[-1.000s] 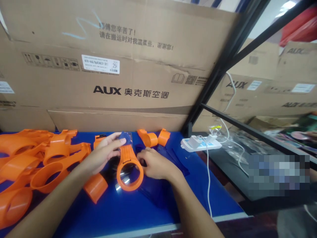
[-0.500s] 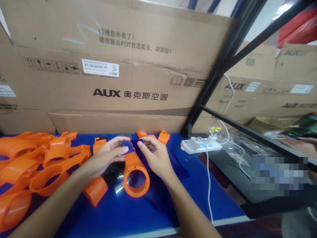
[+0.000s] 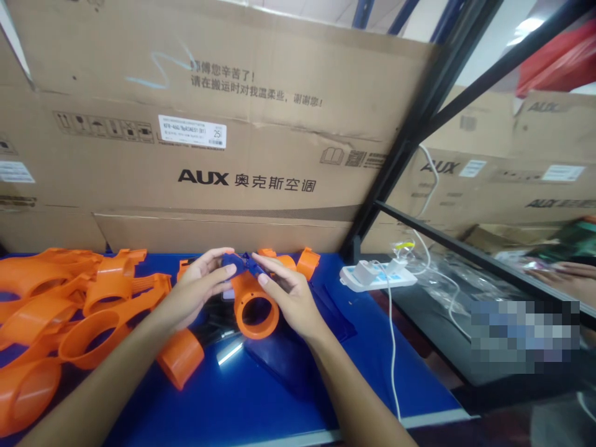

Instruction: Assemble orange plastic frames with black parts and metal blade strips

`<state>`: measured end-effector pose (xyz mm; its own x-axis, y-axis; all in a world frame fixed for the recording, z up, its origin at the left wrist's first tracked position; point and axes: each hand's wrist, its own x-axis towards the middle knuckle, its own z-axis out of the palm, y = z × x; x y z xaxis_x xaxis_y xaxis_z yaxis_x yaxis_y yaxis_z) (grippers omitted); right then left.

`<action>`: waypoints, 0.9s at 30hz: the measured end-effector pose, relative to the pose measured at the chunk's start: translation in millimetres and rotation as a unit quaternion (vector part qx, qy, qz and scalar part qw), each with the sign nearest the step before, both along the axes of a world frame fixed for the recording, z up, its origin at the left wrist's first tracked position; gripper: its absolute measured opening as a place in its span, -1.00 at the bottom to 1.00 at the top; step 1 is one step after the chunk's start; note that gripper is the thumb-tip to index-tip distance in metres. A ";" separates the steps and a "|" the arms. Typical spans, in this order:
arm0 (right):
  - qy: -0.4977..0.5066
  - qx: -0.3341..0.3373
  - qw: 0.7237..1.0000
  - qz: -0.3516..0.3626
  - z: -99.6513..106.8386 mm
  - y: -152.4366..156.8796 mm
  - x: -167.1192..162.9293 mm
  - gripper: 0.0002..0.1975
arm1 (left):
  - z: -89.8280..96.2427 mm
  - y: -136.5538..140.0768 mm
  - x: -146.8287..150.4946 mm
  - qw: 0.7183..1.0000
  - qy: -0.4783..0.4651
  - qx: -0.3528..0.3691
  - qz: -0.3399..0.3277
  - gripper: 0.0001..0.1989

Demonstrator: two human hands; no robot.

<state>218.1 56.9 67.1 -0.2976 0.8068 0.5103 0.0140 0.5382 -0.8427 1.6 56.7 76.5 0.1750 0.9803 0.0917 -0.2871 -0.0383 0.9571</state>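
Over the blue tabletop, both hands hold an orange plastic part (image 3: 244,290) with a round ring that tilts toward me. A dark blue, flexible-looking piece (image 3: 235,263) lies at its far end. My left hand (image 3: 202,288) is closed there, the thumb pressing on the blue piece. From the other side my right hand (image 3: 292,297) closes on the part's far end, fingers stretched along the blue material and thumb beside the ring. Fingers partly hide the joint between orange and blue. Below lies a dark blue sheet (image 3: 284,363), and near the left wrist another orange ring part (image 3: 181,360).
Many orange ring parts (image 3: 95,329) are heaped on the left of the blue table (image 3: 223,403). Several more lie behind my hands. A white power strip (image 3: 379,273) with cables sits at the right, beside a black metal frame (image 3: 395,167). A large cardboard box (image 3: 261,124) stands behind.
The ring has tipped up and moved slightly away from me. My right fingers have straightened and shifted inward over the blue material at the part's far end.
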 end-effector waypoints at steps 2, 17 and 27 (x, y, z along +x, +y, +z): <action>0.010 0.012 1.000 -0.016 -0.4 0.8 1.0 -0.60 | 0.0 0.7 -0.6 1.000 0.000 -0.001 0.012 -0.56; -0.021 0.014 1.000 -0.018 0.5 1.9 0.4 -0.67 | -1.1 1.7 -1.0 1.000 -0.006 0.003 0.018 -0.55; -0.023 -0.001 1.000 0.002 3.8 -3.6 1.5 -0.57 | 0.3 -1.3 -5.2 0.998 -0.033 0.040 -0.027 -0.44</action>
<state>219.5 53.2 70.8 -0.3235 0.8071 0.4939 0.0505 0.5359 -0.8428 -3.6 55.4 76.8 0.2190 0.9586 0.1820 -0.3535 -0.0959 0.9305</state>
